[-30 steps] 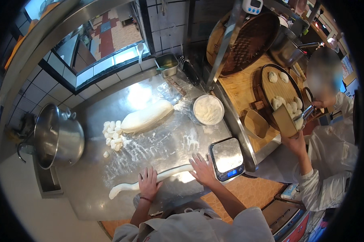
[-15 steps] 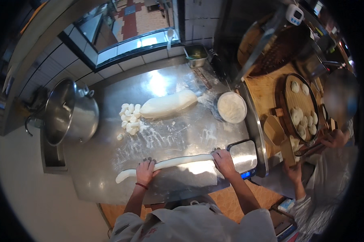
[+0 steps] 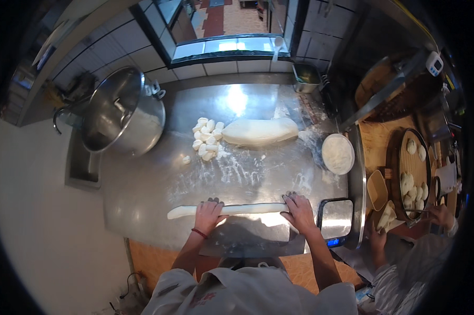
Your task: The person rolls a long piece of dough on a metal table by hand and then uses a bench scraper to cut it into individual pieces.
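On table, left hand and right hand on dough rope, fingers bent over it; cannot tell if gripping.

A whitish top with loose sleeves and a small red marking is worn, and a red bracelet circles the left wrist.

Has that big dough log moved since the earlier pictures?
No. On the steel table, the big dough log keeps its place left of the flour bowl; only the view shifted.
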Demonstrator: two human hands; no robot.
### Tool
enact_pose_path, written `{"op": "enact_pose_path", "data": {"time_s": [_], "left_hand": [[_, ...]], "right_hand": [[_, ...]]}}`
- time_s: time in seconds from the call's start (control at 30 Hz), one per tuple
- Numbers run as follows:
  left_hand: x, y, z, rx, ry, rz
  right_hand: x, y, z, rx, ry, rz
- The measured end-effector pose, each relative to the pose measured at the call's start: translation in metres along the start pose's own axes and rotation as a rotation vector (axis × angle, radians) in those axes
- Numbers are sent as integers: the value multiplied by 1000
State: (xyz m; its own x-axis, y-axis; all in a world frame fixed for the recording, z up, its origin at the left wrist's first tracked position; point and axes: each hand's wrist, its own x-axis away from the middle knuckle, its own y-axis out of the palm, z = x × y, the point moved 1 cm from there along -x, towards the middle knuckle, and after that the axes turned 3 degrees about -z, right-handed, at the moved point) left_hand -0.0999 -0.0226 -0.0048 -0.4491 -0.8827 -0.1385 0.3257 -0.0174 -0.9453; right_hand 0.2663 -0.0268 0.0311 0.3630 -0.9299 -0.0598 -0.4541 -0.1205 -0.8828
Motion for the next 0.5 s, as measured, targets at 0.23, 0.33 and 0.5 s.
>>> {"op": "enact_pose_path", "data": {"time_s": [0.23,0.33,0.5], "left_hand": [[22,-8,-32,-11,9,-111],[45,-17,-66,0,-78,-36],[107,-45,-133,-97,-224,-77]], "right_hand": [[-29,65,-52,-68,-142,-163],[-17,37,-31,-62,-121,8],[19,2,2,77,-15,30]]}}
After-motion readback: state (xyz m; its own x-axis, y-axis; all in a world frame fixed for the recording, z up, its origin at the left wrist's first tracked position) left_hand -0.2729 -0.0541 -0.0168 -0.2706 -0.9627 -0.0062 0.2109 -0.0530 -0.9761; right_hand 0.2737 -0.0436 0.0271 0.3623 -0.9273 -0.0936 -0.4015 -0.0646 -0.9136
